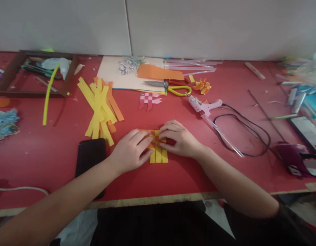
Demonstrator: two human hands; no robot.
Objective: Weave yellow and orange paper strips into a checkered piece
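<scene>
Near the table's front edge lies a small weave of yellow and orange paper strips, its yellow ends pointing toward me. My left hand grips its left side, fingers curved over the orange part and thumb by the yellow strips. From the other side my right hand closes its bent fingers on the right edge. The fingertips hide much of the weave's upper part. Just beyond lies a pink and white woven paper fish. Left of my left hand is a loose pile of yellow paper strips, with orange strips beneath.
A black phone lies under my left forearm. Scissors with yellow handles rest beyond the fish. A pink glue gun trails a black cord to the right. A wooden frame tray holds tools at the back left.
</scene>
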